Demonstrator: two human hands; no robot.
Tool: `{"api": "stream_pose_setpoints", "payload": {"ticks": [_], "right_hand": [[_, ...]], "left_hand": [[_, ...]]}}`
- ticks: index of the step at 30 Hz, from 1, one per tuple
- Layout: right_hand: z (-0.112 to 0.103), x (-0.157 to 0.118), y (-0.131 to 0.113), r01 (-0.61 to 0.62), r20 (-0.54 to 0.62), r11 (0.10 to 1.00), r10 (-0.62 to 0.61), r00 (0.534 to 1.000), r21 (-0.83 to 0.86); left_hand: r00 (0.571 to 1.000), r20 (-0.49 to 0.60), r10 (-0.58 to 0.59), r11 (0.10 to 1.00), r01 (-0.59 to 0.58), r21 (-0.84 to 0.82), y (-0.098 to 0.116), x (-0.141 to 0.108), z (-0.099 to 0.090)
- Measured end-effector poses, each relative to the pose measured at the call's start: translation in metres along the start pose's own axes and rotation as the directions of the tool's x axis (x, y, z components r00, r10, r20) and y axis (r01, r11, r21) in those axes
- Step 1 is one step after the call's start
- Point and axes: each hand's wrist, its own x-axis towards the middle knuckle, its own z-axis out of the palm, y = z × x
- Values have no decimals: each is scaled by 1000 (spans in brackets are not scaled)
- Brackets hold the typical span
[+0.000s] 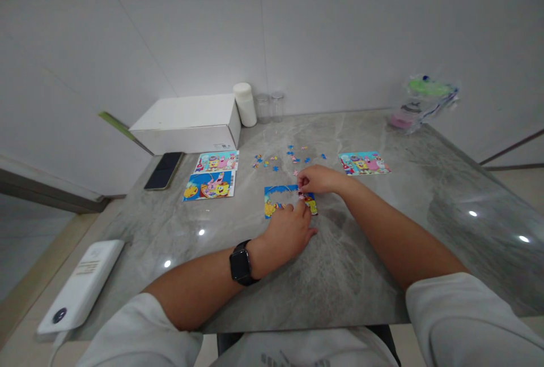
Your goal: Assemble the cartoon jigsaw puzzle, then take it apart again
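A partly assembled jigsaw puzzle (268, 208) with a blue and yellow cartoon picture lies in front of me, its middle showing bare grey. My left hand (289, 234), wearing a black watch (241, 265), rests over its lower edge with the index finger extended onto the puzzle and the thumb held apart. At the upper right part of the puzzle, the fingers of my right hand (319, 179) are pinched together at a small puzzle piece, mostly covered by the fingertips. Several loose puzzle pieces (275, 169) lie scattered behind the puzzle.
Cartoon picture cards lie at left (209, 186) and right (364, 163). Further left are a phone (164, 171), a white box (187, 123) and a power bank (83, 285). A white bottle (245, 105), clear glasses (277, 107) and a plastic bag (420, 105) stand along the wall.
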Motion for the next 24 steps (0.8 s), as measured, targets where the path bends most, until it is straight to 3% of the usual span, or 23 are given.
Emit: {"api": "stream_pose_setpoints", "payload": {"ticks": [24], "right_hand": [[7, 3, 2, -40, -94, 997, 34, 995, -70]], "left_hand": [[1000, -17, 26, 998, -27, -55, -9, 6, 1]]}}
